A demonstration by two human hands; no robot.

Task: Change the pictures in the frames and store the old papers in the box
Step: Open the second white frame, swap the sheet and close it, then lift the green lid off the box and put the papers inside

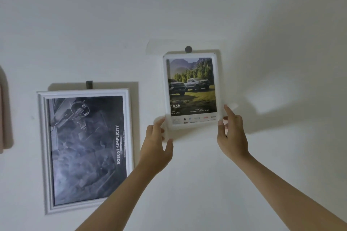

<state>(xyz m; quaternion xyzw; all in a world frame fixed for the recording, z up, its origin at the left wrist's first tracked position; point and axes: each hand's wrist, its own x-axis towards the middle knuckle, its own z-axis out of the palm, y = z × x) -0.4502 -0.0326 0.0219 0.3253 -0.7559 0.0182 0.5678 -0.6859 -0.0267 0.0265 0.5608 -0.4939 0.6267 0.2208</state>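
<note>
**Both hands on the small frame at the wall**

Both hands are raised to the small white rounded-corner picture frame (190, 92), which shows a colour print of pickup trucks in front of a forest. It hangs, or is being held, just under a round dark wall hook (188, 49). The left hand (156, 148) holds the lower left corner, fingers curled behind the edge and thumb out in front. The right hand (231, 133) pinches the lower right corner, index finger stretched up along the side. So the frame sits above and between the two hands, gripped only at its bottom corners.

From where things stand, this looks like the hook step: either lifting the frame off to swap its print, or seating it again. Which of the two I cannot tell. Either way, the next move calls for a level, two-handed lift so that the hanger at the back clears or catches the hook.

To the left, well apart, a larger white moulded picture frame (85, 150) with a dark grey print hangs from a dark rectangular hook (89, 84). No box is in view.
</note>
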